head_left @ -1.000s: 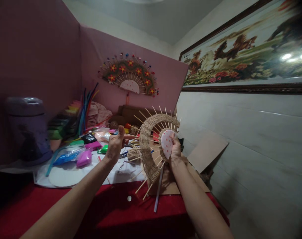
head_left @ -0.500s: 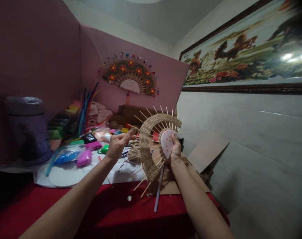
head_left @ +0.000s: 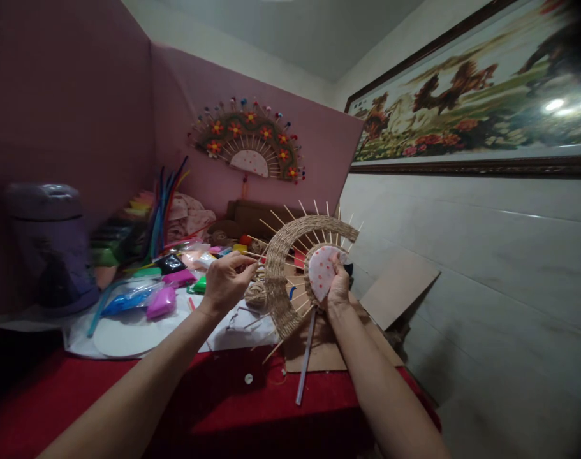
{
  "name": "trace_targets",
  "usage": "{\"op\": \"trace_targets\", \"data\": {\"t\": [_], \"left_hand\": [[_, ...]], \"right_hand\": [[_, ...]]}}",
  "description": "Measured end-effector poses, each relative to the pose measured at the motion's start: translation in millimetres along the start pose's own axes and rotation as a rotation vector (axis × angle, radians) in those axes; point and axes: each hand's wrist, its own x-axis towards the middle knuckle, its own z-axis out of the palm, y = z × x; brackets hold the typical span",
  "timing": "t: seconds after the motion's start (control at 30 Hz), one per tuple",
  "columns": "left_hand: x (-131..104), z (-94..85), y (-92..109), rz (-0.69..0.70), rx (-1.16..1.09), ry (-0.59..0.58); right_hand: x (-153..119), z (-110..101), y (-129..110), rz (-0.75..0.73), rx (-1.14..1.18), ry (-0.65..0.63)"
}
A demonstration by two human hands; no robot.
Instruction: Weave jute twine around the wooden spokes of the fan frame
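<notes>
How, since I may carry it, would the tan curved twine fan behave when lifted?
The fan seems stiff: held at its red-spotted white rounded centre, it shows no obvious sag. Its thin pale sticks might snap or snag, as their tips jut out uncovered.

I'm thinking I'm looking at a craft corner, maybe in somebody's home. Bright plastic packets and a ball of twine are cluttering a red-covered table, a flowery fan is decorating the pink panel behind, and a big framed horse picture is hanging on the tiled wall.
</notes>
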Motion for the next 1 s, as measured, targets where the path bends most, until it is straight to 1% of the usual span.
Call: {"op": "trace_targets", "data": {"t": [0.1, 0.2, 0.33, 0.47, 0.6, 0.7, 0.83, 1.0], "left_hand": [[-2, -0.8, 2, 0.117, 0.221, 0.017], [-4, -1.0, 4, 0.200, 0.380, 0.030], [-6, -1.0, 7, 0.269, 0.493, 0.038], [-8, -0.5, 9, 0.301, 0.556, 0.021], [-10, 1.5, 7, 0.310, 0.559, 0.022], [-10, 2.9, 6, 0.292, 0.528, 0.028], [-9, 1.8, 8, 0.269, 0.424, 0.000], [-6, -5.6, 14, 0.189, 0.291, -0.027]], "right_hand": [[-1, 0, 0, 0.000, 0.002, -0.014], [-1, 0, 1, -0.014, 0.001, -0.018], [0, -1, 2, -0.028, -0.008, -0.020], [-2, 1, 2, -0.048, 0.020, -0.024], [-5, 2, -1, -0.064, -0.004, -0.014], [-8, 3, -5, -0.079, -0.033, -0.004], [-9, 4, -10, -0.061, -0.007, 0.044], [-6, 3, -10, -0.079, 0.024, 0.065]]}}
